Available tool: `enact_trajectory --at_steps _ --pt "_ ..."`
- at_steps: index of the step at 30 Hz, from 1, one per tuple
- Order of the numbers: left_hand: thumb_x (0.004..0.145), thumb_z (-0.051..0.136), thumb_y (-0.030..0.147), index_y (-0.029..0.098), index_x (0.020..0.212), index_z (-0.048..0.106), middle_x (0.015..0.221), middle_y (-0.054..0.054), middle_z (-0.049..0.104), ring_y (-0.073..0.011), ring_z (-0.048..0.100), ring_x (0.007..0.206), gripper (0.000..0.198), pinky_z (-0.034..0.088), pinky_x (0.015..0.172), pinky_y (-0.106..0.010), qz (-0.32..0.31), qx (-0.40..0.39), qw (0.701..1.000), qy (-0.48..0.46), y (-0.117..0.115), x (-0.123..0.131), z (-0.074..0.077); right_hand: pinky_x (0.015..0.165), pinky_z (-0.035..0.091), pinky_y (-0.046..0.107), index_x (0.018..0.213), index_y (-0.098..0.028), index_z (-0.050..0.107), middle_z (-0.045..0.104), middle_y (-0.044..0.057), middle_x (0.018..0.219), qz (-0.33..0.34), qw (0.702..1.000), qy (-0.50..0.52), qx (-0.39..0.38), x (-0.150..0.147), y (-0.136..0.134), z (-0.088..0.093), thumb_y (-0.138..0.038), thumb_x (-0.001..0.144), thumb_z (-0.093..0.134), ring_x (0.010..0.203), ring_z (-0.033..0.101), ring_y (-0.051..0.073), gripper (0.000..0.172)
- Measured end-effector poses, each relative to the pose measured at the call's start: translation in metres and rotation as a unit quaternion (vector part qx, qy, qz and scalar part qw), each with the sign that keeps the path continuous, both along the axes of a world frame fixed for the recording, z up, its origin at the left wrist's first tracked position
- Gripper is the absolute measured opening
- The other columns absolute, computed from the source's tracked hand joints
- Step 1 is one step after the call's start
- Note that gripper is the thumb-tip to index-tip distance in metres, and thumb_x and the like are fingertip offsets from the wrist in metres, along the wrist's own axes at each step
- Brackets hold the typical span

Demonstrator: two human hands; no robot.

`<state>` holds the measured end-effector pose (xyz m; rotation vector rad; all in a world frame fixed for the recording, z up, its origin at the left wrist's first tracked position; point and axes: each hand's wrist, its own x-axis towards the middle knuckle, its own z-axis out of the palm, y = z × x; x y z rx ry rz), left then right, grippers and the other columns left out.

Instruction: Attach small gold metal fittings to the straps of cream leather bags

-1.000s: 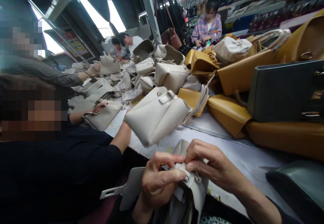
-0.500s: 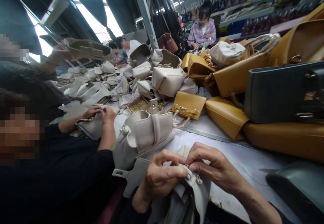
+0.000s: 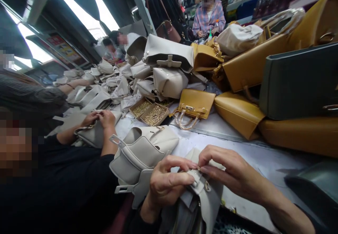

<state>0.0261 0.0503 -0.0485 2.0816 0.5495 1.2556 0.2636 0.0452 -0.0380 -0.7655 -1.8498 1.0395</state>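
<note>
A cream handbag [image 3: 212, 205] stands tilted in front of me, its upper edge between my two hands. My left hand [image 3: 169, 181] pinches that edge near a small metal fitting, thumb on top. My right hand [image 3: 229, 172] is closed in a pinch on a small gold-coloured metal piece [image 3: 199, 168] at the same edge, its fingertips almost meeting the left ones. What exactly the piece is cannot be made out. A gold-coloured ring [image 3: 207, 185] shows on the bag just below. Another cream handbag [image 3: 150, 142] lies to the left of my hands, its straps spread toward me.
Small boxes [image 3: 164, 118] of gold-coloured metal pieces stand beyond. A mustard handbag [image 3: 196, 102] lies beside them. Large mustard bags and a dark green bag [image 3: 298, 82] are stacked at right, cream bags piled behind. At left a co-worker's hands [image 3: 102, 119] work on a cream bag.
The cream bag held up by a person at far left is gone from there; a cream bag now tops the back pile. The bag beside me has tipped over. My hands keep their pinch.
</note>
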Motion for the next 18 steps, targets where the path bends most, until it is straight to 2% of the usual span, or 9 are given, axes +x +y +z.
enact_trajectory --at_steps 6,14,18 --pt "0.088 0.071 0.001 0.02 0.108 0.075 0.102 -0.005 0.064 -0.0224 0.074 0.1 0.027 0.067 0.085 -0.037 -0.009 0.007 1.0 -0.005 0.0 0.006 0.005 0.074 0.047 0.026 0.1 -0.02 0.066 0.069 0.003 0.093 0.007 0.997 -0.053 0.06 0.004 -0.005 0.01 -0.018 0.104 0.058 0.083 0.063 0.015 0.009" --pt "0.088 0.071 -0.001 0.02 0.11 0.074 0.105 -0.005 0.063 -0.0213 0.073 0.101 0.03 0.067 0.085 -0.036 -0.006 0.019 1.0 0.003 -0.002 0.006 0.01 0.076 0.048 0.024 0.104 -0.019 0.069 0.068 0.004 0.095 0.043 0.999 -0.001 0.021 0.001 -0.003 0.013 -0.017 0.105 0.057 0.086 0.063 0.014 0.012" --pt "0.088 0.073 0.003 0.02 0.109 0.074 0.102 -0.004 0.063 -0.0208 0.073 0.099 0.027 0.067 0.083 -0.034 0.002 0.022 1.0 0.002 -0.002 0.007 0.012 0.076 0.048 0.023 0.103 -0.019 0.069 0.068 0.004 0.095 0.029 0.999 0.012 0.028 -0.002 -0.003 0.011 -0.02 0.105 0.058 0.086 0.063 0.014 0.011"
